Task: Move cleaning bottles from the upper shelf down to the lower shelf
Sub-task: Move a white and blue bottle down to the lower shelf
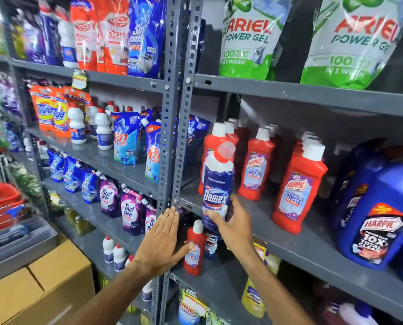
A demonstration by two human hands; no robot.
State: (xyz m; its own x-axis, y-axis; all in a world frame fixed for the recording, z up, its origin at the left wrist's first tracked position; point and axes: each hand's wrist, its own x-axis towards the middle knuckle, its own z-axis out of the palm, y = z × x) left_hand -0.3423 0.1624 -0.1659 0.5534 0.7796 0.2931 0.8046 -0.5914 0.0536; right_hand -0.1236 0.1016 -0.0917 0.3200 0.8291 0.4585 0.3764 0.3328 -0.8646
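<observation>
Right now, from the head camera, your right hand [233, 221] is wrapped around the lower body of the blue Domex bottle [216, 191], fingers closed on its label, with the bottle held upright in front of the edge of the upper shelf [313, 245], just left of the red Harpic bottles [296, 184] standing there; your left hand [163, 240] lies flat and open against the grey upright post [177, 137], gripping nothing, its thumb close to the small red bottle [193, 249] on the lower shelf [219, 285]. The risk, as I judge it, lies in the descent; the gap under the upper shelf is tight, and the bottle's angled red neck and translucent cap could catch on the metal lip if you tilt it too late; the landing spot is crowded too, with the small red bottle and another Domex bottle [211, 242] behind it, so a careless placement could knock either over like a skittle. Your grip sits low on glossy shrink-wrapped plastic, which looks slippery, and the bottle is top-heavy in shape, waisted below the neck; a loose hold could let it twist. The shelves are painted steel, smooth and hard, with perforated posts; a bottle set down off-square may slide rather than settle.
</observation>
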